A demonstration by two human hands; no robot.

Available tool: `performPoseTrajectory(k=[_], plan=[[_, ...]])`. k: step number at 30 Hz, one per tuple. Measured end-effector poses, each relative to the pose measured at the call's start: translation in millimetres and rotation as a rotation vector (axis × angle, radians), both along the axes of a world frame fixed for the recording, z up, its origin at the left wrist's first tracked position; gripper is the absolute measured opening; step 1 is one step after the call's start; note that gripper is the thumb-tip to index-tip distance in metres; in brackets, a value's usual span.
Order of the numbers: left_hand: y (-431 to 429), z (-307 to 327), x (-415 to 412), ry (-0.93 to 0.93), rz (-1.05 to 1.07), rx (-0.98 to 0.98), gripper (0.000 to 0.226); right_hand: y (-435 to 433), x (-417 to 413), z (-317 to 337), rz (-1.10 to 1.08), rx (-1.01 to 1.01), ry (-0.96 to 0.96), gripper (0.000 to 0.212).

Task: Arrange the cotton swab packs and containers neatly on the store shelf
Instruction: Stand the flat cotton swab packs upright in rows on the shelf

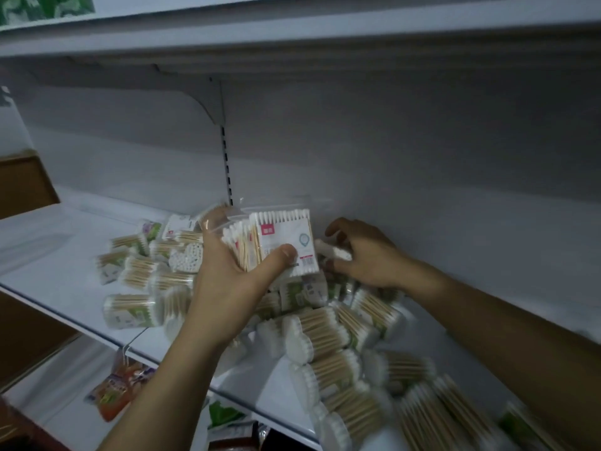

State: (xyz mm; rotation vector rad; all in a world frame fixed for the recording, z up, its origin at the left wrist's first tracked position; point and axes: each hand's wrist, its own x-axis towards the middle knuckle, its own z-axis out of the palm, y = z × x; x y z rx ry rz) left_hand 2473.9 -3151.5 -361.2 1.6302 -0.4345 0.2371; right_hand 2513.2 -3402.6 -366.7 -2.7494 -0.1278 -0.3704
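Note:
My left hand (227, 275) grips a stack of flat clear swab packs (283, 239), thumb across a white label with a pink tab, held upright above the pile. To its right, my right hand (364, 255) curls its fingers round another small white pack (333, 250) lying in the heap near the shelf's back wall. Round containers of wooden-stick swabs (133, 310) and a heart-shaped one (186, 259) lie scattered on the white shelf (48, 255); several more containers (325, 330) are heaped under and in front of my arms.
The shelf's back wall (422, 174) rises just behind the pile, and an upper shelf (292, 37) hangs overhead with a bracket (211, 109). Below the front edge hang orange snack packets (113, 392) and green ones (224, 415). A brown box (22, 183) stands at far left.

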Motion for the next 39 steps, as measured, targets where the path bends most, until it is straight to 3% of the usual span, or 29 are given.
performPoseTrajectory(k=[4, 6, 10, 14, 19, 25, 30, 35, 39], plan=[[4, 2, -15, -0.037, -0.069, -0.023, 0.068, -4, -2, 8, -0.105, 0.131, -0.079, 0.027], [4, 5, -24, -0.065, -0.1, -0.045, 0.076, -7, -14, 19, -0.162, 0.199, -0.181, 0.027], [-15, 13, -43, -0.095, -0.201, -0.116, 0.063, -18, -68, 46, -0.238, 0.409, -0.331, 0.029], [-63, 13, -67, -0.099, -0.369, -0.173, 0.076, -28, -154, 57, -0.259, 0.577, -0.552, 0.014], [-134, 7, -122, -0.062, -0.579, -0.26, 0.08, -56, -267, 49, -0.416, 0.743, -0.719, 0.019], [-200, -10, -191, 0.061, -0.858, -0.412, 0.086, -97, -401, 29, -0.69, 0.701, -0.826, 0.025], [-248, -28, -242, 0.257, -0.946, -0.496, 0.061, -124, -478, 10, -0.803, 0.678, -0.708, 0.039], [-289, -37, -272, 0.489, -0.962, -0.614, 0.088, -160, -499, -12, -0.781, 0.354, -0.501, 0.029], [-318, -44, -284, 0.575, -0.939, -0.699, 0.061, -190, -485, -20, -0.701, -0.081, -0.39, 0.031]])
